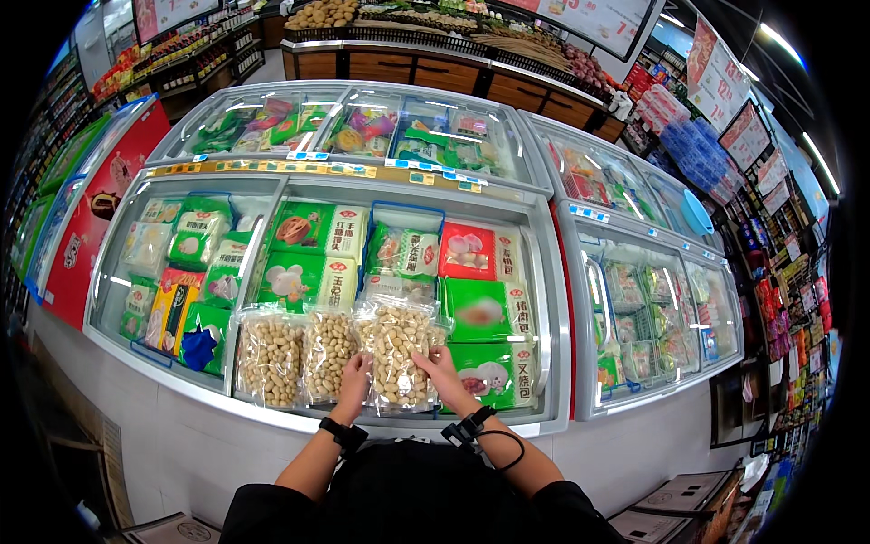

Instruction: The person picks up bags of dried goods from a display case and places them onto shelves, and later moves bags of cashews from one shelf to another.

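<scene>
My left hand [355, 385] and my right hand [442, 374] grip a clear plastic bag of nuts [399, 355] by its two sides, fingers closed on the film. The pale tan nuts look like peanuts in their shells. To its left, a second bag of nuts [329, 354] and a third bag [271, 358] rest side by side at the near edge of a chest freezer [362, 186]. Part of another bag shows behind my right fingers. Under and behind these bags are green and red packs of frozen buns [487, 308].
Beyond the near freezer section stands a further glass-topped one [263, 122]. Another freezer [648, 308] adjoins on the right. Behind them runs a produce stand [399, 68]. Stocked shelves [779, 263] line the right side; a red-sided cabinet [100, 204] stands left.
</scene>
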`<state>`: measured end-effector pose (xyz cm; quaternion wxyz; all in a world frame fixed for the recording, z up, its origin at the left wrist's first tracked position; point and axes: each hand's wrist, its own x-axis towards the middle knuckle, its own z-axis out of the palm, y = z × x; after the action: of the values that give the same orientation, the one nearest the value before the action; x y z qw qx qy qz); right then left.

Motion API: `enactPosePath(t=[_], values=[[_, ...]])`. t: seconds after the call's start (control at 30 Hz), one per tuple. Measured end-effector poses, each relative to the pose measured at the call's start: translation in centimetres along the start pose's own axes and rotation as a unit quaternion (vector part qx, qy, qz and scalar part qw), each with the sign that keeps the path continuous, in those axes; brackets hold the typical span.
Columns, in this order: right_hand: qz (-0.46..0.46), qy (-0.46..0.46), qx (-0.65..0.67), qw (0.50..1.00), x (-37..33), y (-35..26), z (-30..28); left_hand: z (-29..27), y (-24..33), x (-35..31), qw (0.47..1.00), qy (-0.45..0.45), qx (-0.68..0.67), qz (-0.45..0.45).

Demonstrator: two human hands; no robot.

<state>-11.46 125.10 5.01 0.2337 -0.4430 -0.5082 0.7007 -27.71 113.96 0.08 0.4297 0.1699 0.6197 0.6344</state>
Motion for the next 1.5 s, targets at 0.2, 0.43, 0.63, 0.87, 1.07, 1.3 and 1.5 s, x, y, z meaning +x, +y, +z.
enactPosePath(t=[0.2, 0.43, 0.63, 0.87, 1.07, 1.3, 1.5], values=[[-0.066, 0.048, -0.047, 0.996, -0.7, -1.3, 0.8, 0.1, 2.8, -0.8, 0.993, -0.002, 0.118, 0.010], [-0.020, 0.047, 0.056, 0.997, -2.5, -2.1, 0.6, 0.6, 5.9, -2.4, 0.996, 0.004, 0.085, -0.012], [0.050, 0.054, 0.165, 0.984, -3.6, -2.3, -0.4, -3.1, 8.7, -2.8, 0.977, 0.070, 0.185, 0.077], [-0.002, 0.153, 0.136, 0.979, -2.6, -1.4, -5.3, -6.7, 8.2, -2.2, 0.937, 0.115, 0.313, 0.106], [0.000, 0.181, -0.056, 0.982, -1.3, -0.7, -9.0, -5.5, 6.3, -1.4, 0.899, 0.153, 0.348, 0.218], [0.117, 0.171, -0.130, 0.970, 0.5, 8.4, -13.7, -5.5, 6.5, -2.1, 0.890, 0.179, 0.346, 0.237], [0.185, 0.140, -0.080, 0.969, -1.0, 8.2, -14.4, -6.2, 5.2, -6.2, 0.862, 0.270, 0.334, 0.271]])
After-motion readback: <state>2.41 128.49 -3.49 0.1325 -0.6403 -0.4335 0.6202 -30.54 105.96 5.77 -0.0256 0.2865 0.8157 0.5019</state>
